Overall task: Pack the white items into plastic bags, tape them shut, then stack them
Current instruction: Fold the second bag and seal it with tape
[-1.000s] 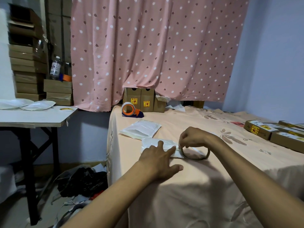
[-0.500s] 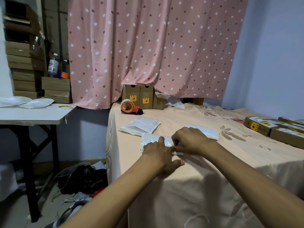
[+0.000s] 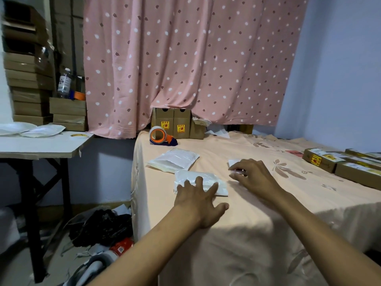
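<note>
Right hand (image 3: 255,179) moved right, pinching pale strip (image 3: 237,172) | bagged packet (image 3: 221,187) lies leftward | left hand (image 3: 198,201) pressed flat on it

I log the bed (image 3: 268,223), under a peach flowered cover, as the main surface. An orange tape dispenser (image 3: 160,136) and upright cardboard boxes (image 3: 173,122) sit at its far edge, flat boxes (image 3: 329,162) lie in a row at my right, and toward the near-left corner lie a far packet (image 3: 174,159), a near packet (image 3: 193,175) just beside it, and a third packet (image 3: 234,162) (only a corner shows). The white side table (image 3: 41,145) at left carries bagged packets (image 3: 41,130) and a tape roll (image 3: 79,135); on the floor (image 3: 20,269) lies a black bag heap (image 3: 103,226).
</note>
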